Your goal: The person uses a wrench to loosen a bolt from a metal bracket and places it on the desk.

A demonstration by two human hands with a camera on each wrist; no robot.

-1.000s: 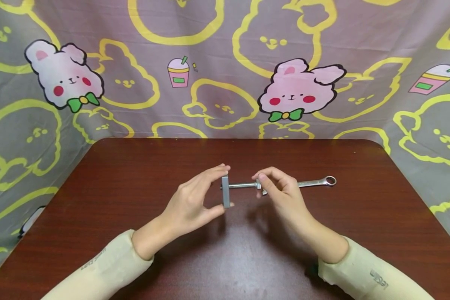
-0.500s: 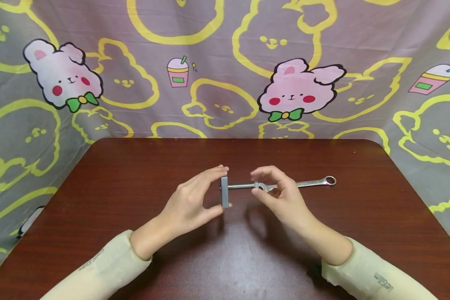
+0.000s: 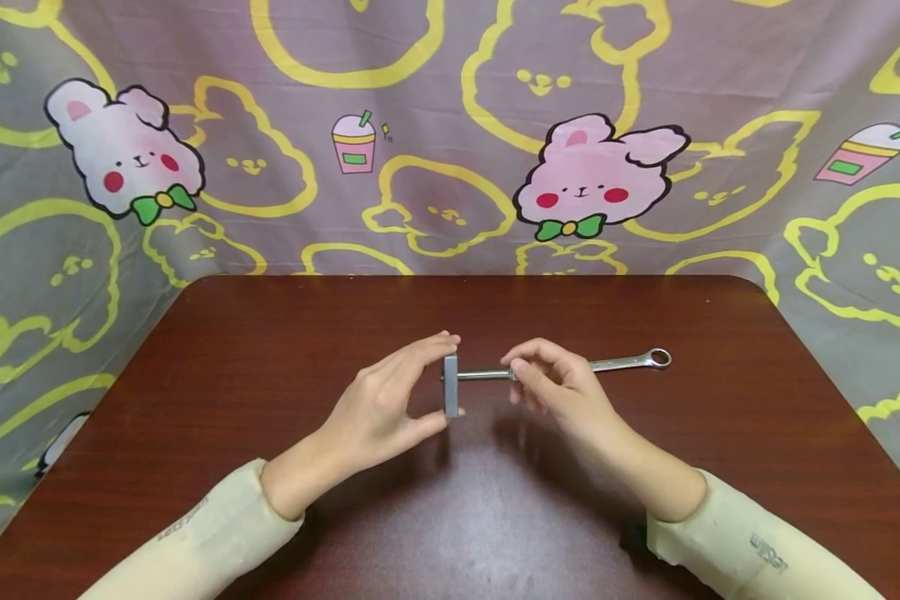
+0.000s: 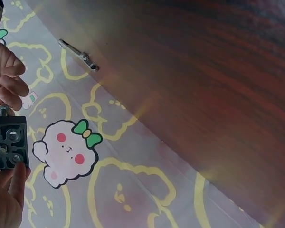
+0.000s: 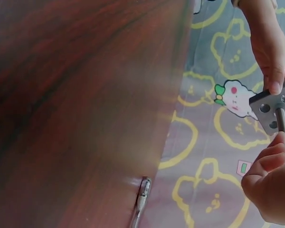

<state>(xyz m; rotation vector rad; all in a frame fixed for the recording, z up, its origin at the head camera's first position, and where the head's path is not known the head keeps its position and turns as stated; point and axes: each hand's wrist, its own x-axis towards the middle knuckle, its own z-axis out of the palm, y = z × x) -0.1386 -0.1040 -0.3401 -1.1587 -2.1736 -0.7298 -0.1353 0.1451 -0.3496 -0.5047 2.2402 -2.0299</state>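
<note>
My left hand (image 3: 382,402) grips a grey square metal plate (image 3: 451,387) by its edges, fingers on top and thumb below. In the left wrist view the plate (image 4: 13,147) shows several holes and a bolt end at its centre. The bolt's shank (image 3: 483,375) runs level from the plate toward the right. Thumb and fingers of my right hand (image 3: 570,390) pinch a small nut (image 3: 513,375) at the bolt's far end, mostly covered by the fingers. The right wrist view shows the shank (image 5: 281,119) standing out from the plate's centre.
A steel combination wrench (image 3: 626,362) lies on the dark brown table (image 3: 307,317) behind my right hand, its ring end pointing right. A patterned cloth (image 3: 435,125) hangs behind the table and along both sides.
My right thumb and fingers spread apart around the nut half a second ago and now pinch it again. The left hand and plate stay nearly still.
</note>
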